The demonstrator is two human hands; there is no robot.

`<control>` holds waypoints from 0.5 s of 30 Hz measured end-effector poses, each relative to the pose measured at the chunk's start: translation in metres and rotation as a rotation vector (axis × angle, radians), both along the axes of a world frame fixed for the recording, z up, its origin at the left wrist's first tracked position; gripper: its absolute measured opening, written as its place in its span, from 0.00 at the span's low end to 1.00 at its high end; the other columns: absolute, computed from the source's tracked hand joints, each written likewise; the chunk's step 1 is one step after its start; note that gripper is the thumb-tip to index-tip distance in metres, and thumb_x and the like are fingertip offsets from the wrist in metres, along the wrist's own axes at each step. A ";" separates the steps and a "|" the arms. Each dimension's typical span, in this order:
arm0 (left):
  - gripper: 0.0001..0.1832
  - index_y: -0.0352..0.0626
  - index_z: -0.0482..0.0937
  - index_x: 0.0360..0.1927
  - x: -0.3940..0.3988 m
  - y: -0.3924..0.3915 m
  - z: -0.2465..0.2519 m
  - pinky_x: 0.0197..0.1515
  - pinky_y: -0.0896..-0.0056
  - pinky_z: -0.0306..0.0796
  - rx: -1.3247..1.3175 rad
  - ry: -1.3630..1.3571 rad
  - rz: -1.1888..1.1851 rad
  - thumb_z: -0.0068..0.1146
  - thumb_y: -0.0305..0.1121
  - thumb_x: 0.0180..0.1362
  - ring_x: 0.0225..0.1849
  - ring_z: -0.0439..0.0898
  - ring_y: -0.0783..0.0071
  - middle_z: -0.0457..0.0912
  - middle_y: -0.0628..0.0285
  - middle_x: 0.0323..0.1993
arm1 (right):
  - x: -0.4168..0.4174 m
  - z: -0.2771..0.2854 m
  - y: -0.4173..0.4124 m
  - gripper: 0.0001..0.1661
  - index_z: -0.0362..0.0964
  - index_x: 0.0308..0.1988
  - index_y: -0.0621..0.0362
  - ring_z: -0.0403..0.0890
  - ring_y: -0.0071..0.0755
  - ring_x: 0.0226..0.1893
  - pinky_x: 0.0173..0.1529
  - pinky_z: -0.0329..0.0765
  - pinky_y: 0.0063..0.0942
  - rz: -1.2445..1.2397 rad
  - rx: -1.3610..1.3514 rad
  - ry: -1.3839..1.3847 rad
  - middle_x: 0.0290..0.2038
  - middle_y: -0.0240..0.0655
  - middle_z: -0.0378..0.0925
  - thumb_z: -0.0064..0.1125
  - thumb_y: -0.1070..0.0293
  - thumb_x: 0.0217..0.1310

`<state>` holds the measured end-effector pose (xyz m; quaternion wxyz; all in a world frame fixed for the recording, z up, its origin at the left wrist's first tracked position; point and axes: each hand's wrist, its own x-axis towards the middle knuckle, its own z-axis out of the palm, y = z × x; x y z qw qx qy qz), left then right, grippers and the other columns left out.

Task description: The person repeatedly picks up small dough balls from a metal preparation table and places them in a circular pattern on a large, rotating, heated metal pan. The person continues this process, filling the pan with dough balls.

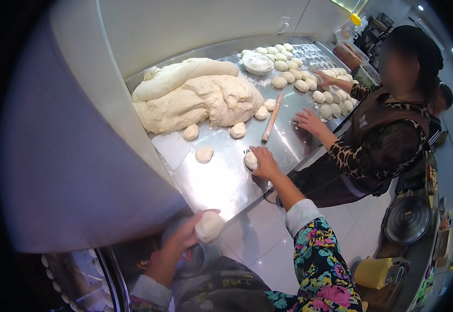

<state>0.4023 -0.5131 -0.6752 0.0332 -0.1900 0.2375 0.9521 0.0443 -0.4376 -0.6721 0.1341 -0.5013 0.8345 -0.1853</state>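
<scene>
My left hand (189, 231) holds a round ball of dough (210, 226) just off the near edge of the steel worktable (226, 177). My right hand (264, 163) rests on the tabletop, its fingers curled around a smaller dough ball (251, 160). Beyond both hands lies a large mass of dough (211, 99) with a thick roll (187, 80) along its back. Loose dough pieces sit in front of it, among them a flattened one (204, 154) and a rounder one (238, 130). A wooden rolling pin (273, 117) lies past my right hand.
A co-worker (382, 124) stands to the right, one hand (323, 79) among rows of dough balls (302, 85). Behind these are a flour bowl (257, 63) and food tubs (349, 55). A white sheet (172, 150) lies by the left wall. A lidded pot (407, 219) stands at right.
</scene>
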 end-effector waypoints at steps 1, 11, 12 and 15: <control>0.37 0.41 0.68 0.66 0.011 0.004 0.006 0.49 0.55 0.79 0.238 0.053 0.009 0.35 0.64 0.70 0.47 0.82 0.53 0.78 0.44 0.53 | -0.003 0.000 -0.003 0.48 0.64 0.65 0.46 0.66 0.53 0.64 0.65 0.70 0.41 0.024 -0.002 0.006 0.63 0.43 0.64 0.68 0.74 0.40; 0.40 0.40 0.71 0.63 0.086 0.048 0.016 0.56 0.36 0.74 0.580 0.104 0.458 0.34 0.67 0.68 0.60 0.75 0.42 0.75 0.40 0.58 | -0.006 -0.008 0.000 0.37 0.71 0.55 0.48 0.76 0.54 0.52 0.57 0.75 0.42 -0.137 0.039 -0.208 0.52 0.47 0.72 0.72 0.64 0.40; 0.39 0.40 0.70 0.64 0.084 0.050 0.013 0.57 0.38 0.74 0.568 0.166 0.443 0.35 0.66 0.68 0.61 0.74 0.43 0.73 0.41 0.60 | -0.026 -0.031 0.017 0.39 0.70 0.55 0.54 0.78 0.52 0.48 0.55 0.75 0.40 -0.057 -0.057 -0.280 0.48 0.49 0.75 0.73 0.62 0.40; 0.37 0.41 0.68 0.66 0.116 0.056 0.012 0.59 0.37 0.73 0.557 0.163 0.583 0.36 0.63 0.69 0.62 0.73 0.43 0.72 0.42 0.60 | 0.015 -0.031 0.012 0.41 0.69 0.56 0.58 0.78 0.46 0.48 0.54 0.75 0.36 -0.026 -0.073 -0.582 0.47 0.45 0.76 0.74 0.60 0.40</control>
